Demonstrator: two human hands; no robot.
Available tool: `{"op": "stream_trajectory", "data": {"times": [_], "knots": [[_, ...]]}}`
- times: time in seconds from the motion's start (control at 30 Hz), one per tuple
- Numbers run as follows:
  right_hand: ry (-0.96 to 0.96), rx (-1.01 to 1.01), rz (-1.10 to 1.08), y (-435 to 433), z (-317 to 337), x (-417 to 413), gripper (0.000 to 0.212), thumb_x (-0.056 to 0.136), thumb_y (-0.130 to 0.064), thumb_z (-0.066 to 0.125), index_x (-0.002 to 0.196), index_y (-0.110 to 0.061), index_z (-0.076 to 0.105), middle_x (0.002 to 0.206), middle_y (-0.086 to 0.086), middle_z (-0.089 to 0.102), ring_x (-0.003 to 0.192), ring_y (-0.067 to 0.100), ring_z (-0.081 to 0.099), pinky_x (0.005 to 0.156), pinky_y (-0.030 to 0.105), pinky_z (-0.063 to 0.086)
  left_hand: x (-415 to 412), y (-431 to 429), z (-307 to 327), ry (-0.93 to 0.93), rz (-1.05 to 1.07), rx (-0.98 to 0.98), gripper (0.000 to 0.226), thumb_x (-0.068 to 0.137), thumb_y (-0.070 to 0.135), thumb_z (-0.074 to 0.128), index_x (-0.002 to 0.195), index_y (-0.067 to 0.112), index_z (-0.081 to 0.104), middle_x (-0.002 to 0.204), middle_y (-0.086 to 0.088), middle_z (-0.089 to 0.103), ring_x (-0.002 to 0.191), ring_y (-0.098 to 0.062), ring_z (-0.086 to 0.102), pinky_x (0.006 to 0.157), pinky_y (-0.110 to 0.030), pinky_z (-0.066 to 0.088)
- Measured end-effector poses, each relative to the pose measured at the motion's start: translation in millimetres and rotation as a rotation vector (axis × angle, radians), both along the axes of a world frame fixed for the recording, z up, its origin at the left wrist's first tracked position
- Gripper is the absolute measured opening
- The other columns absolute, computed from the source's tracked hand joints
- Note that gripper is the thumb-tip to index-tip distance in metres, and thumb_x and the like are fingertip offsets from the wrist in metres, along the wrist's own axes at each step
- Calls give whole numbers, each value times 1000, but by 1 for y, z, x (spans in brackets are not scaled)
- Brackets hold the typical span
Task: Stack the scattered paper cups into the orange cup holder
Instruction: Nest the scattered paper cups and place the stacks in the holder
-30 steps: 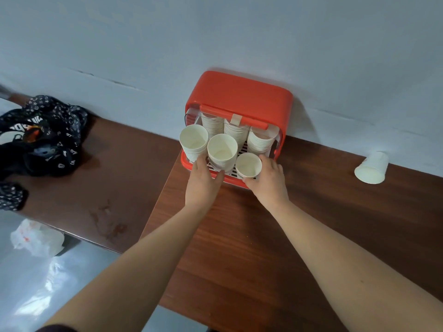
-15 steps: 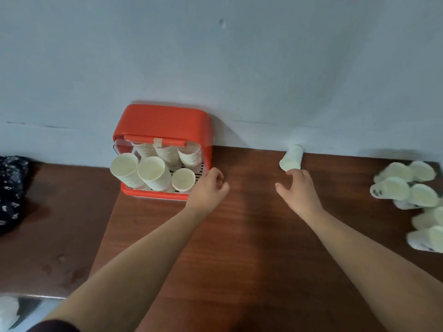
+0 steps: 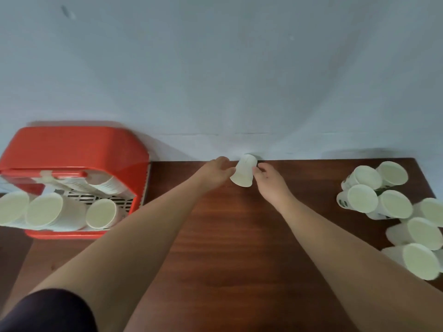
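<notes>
A single white paper cup (image 3: 244, 172) lies on its side at the far edge of a dark wooden bench (image 3: 239, 240), its base against the pale grey wall (image 3: 239, 80) and its open mouth turned toward the camera. A person reaches for it with both bare arms. The left hand (image 3: 214, 172) closes in from the cup's left, fingers curled and fingertips pressed to its side. The right hand (image 3: 269, 182) meets it from the right, fingers likewise curled against the paper, so the cup is clamped between the two hands (whether it has left the bench cannot be told from this angle).

Well apart, at the left end of the bench and also backed against the wall, stands the orange cup holder (image 3: 72, 149), its lid raised. Three stacks of nested cups (image 3: 45, 212) lean out of its front with their mouths toward the viewer. More stacks sit behind them, above a white slotted tray (image 3: 100, 200).

At the right end of the bench, a loose pile of scattered cups (image 3: 383, 202) lies on its side, mouths facing the camera, some showing green print on their walls; several touch one another. A dark sleeve (image 3: 48, 310) covers the upper left arm at the bottom edge of the view.
</notes>
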State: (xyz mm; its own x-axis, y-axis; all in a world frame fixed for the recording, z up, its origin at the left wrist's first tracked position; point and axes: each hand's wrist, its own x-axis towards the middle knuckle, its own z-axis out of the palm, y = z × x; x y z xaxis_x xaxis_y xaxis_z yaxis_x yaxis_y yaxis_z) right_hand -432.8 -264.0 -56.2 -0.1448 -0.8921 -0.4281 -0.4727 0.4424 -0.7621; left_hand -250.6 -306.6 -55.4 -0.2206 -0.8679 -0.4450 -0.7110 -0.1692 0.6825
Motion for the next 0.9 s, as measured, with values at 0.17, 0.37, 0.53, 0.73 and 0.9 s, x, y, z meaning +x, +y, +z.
{"op": "stream_trajectory", "data": {"times": [0.17,0.37,0.53,0.73,0.9], "knots": [[-407,145,-143,-4,-21,-1,33,101,-60,32,118,-41,52,123,-5,62,114,16,60,107,39,43,-18,1,-26,204,35,185,55,99,55,48,147,29,45,150,8,47,135,-12,44,107,-29,33],[-611,195,-278,4,-13,-30,53,99,-62,39,121,-23,67,116,8,69,98,21,65,93,38,52,-30,7,-27,155,-207,30,74,80,59,74,144,37,44,143,11,43,134,-9,40,111,-36,37],[-878,240,-393,15,13,-75,57,99,-59,43,122,-13,67,118,16,66,98,26,58,86,39,49,-59,16,0,157,-340,-160,99,75,30,86,152,35,25,142,10,35,132,-6,36,109,-26,35],[-213,-45,-192,46,43,-143,33,98,-44,54,120,-21,63,118,0,68,97,15,65,89,36,53,-112,16,21,324,-136,-162,77,76,37,85,139,33,41,134,9,51,117,-9,54,91,-14,46],[666,-253,-52,78,24,-206,67,80,-45,76,131,-8,54,122,13,59,114,33,53,101,44,42,-146,28,26,354,-88,-132,70,79,31,83,136,31,42,123,12,54,110,-5,55,83,-13,44]]}}
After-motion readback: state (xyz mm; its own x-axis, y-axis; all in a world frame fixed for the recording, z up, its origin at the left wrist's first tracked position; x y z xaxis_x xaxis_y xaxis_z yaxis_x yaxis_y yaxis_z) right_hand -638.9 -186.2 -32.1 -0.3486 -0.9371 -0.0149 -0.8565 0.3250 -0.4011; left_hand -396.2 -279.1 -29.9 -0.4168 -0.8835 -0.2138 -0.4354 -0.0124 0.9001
